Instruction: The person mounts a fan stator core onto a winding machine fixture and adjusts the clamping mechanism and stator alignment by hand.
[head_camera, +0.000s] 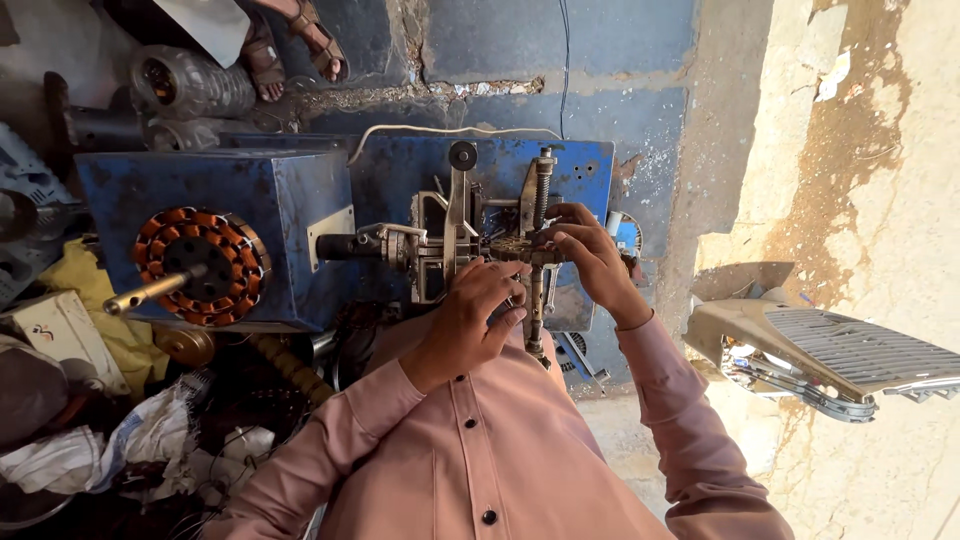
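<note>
A blue metal winding machine (300, 200) stands in front of me, with a metal fixture of rods, a threaded screw and brackets (455, 235) on its shaft. My left hand (470, 320) curls its fingers around the lower part of this fixture. My right hand (590, 255) grips the fixture's right side, fingertips pressed on the toothed brown piece by the upright threaded rod (541, 190). Both pink sleeves reach up from the bottom of the view.
A stator with copper windings (200, 262) and a protruding shaft sits on the machine's left face. Another person's sandalled feet (295, 40) stand at the top. A grey grilled cover (830, 350) lies at right. Rags, wires and motor parts (150, 430) pile at lower left.
</note>
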